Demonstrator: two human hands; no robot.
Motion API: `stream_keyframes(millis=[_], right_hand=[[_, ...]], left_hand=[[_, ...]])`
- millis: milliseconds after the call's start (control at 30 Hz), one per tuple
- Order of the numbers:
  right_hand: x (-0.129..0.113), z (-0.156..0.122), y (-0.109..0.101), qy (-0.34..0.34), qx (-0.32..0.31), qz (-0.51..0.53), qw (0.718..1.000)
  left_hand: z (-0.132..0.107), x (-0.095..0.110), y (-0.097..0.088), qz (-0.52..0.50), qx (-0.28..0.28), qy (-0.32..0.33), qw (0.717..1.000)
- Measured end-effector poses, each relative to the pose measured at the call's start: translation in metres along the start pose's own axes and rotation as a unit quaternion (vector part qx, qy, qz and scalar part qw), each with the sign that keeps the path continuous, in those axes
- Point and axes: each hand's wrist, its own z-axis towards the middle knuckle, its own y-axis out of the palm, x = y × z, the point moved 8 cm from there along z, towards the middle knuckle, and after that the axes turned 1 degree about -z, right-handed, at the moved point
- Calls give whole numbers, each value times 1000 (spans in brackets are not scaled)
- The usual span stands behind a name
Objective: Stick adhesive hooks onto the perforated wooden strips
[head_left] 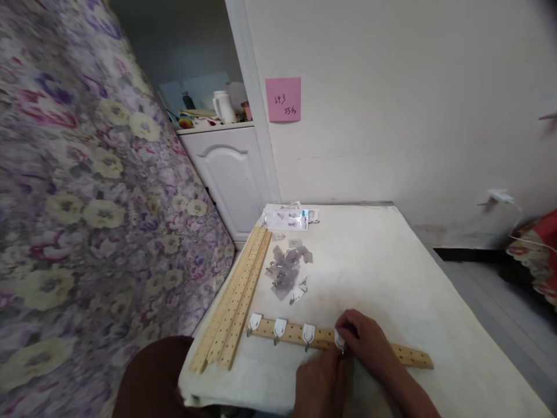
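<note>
Pinching white hook (339, 338), right hand (364, 338); my left hand (319, 380), seven o'clock, grip unclear, probably steadying it on wooden strip (415, 356).

Dim-ish, soft light; nook (178, 46) v. dark, faint shadow btwn my L hand (317, 380) & R arm (402, 377). Wide-angle stretch at edges, curtain (87, 191) leaning; loose hooks (286, 277) a bit fuzzy.

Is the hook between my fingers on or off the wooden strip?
On: the hook lies across the strip, though fingers partly hide it; whether it's stuck down, I can't tell.
</note>
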Motion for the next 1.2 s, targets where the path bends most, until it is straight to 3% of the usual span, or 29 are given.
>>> stream_keyframes(millis=[467,800,1200], right_hand=[[2,-1,1,-4,-1,-6,1000],[0,-2,1,-7,-6,-14,1000],[-4,-4,-2,-18,-12,-3,1000]], left_hand=[[-1,6,-9,-15,-17,-11,1000],[0,0,0,3,-19,-10,1000],[0,1,-3,6,-23,-16,1000]])
